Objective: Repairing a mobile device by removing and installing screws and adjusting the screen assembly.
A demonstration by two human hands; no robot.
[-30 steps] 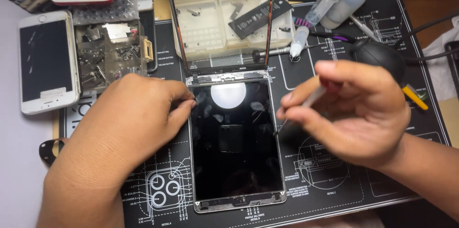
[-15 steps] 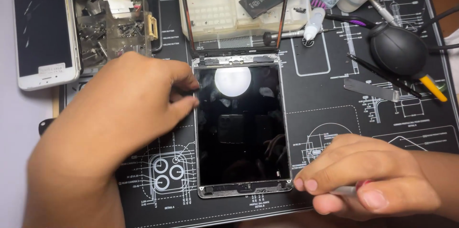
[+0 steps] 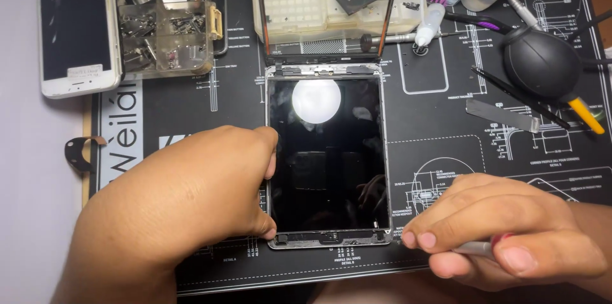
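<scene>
— On the black work mat (image 3: 446,74), what are the two hands doing?

— Left hand (image 3: 191,202) lies flat on the left edge of the tablet (image 3: 325,157). Its fingers are spread a little, not curled into a fist. The thumb and one fingertip touch the metal frame and press on it.

— And the other hand?

— Right hand (image 3: 503,234) is curled tight. Its fingers pinch a thin silver tool (image 3: 475,250) with a bit of red on it. The tool tip points at the bottom right corner of the tablet.

— How does the tablet look?

— It is a dark, shiny screen in a grey metal frame. A round white light shines back from the top of the glass. The frame looks bare and scuffed along the bottom edge.

— Where is it next to the fingers?

— It lies flat between the two hands. The left fingers touch its left side. The right fingers sit just beside its bottom right corner.
</scene>
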